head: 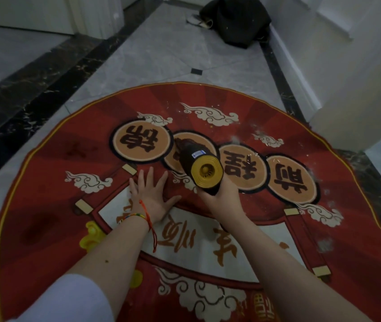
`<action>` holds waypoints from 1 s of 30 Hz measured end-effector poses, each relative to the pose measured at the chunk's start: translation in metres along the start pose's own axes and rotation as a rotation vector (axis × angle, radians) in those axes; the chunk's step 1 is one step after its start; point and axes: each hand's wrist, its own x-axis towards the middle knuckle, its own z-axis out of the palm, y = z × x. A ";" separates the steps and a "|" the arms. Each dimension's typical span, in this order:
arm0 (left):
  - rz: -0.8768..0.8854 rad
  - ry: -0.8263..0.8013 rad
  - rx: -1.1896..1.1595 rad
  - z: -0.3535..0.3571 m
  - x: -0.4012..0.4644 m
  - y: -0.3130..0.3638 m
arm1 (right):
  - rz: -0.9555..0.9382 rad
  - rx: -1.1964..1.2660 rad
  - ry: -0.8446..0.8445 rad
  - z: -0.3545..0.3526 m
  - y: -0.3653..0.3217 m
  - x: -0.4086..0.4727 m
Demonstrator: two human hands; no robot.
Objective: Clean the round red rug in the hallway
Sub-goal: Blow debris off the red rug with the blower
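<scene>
The round red rug (45,201) is lying flat on the grey marble hallway floor (166,54). The left hand (152,196) is pressing on it, fingers spread. The right hand (224,198) is gripping a black-and-yellow handheld vacuum (198,168), its nose pointing down at the rug's centre.

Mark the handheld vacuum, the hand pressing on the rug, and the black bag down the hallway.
handheld vacuum (200,167): head view, on its black body near the yellow end.
left hand (153,196): head view, back of the hand.
black bag (237,19): head view, middle of the fabric.
</scene>
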 end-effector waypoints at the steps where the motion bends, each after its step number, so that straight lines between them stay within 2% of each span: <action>1: 0.002 -0.006 -0.001 -0.001 0.002 0.000 | -0.017 -0.020 -0.010 0.004 -0.003 0.006; 11: -0.011 -0.006 -0.019 0.002 0.010 -0.005 | -0.010 -0.034 -0.080 0.013 -0.013 0.043; 16: 0.002 -0.011 -0.027 0.001 0.010 -0.007 | -0.038 -0.060 -0.081 0.005 -0.007 0.027; 22: -0.037 0.077 -0.012 0.003 0.010 -0.016 | -0.123 -0.009 -0.100 0.006 -0.004 0.001; 30: -0.027 0.129 0.065 0.008 0.011 -0.021 | -0.088 -0.044 -0.084 0.027 -0.017 0.022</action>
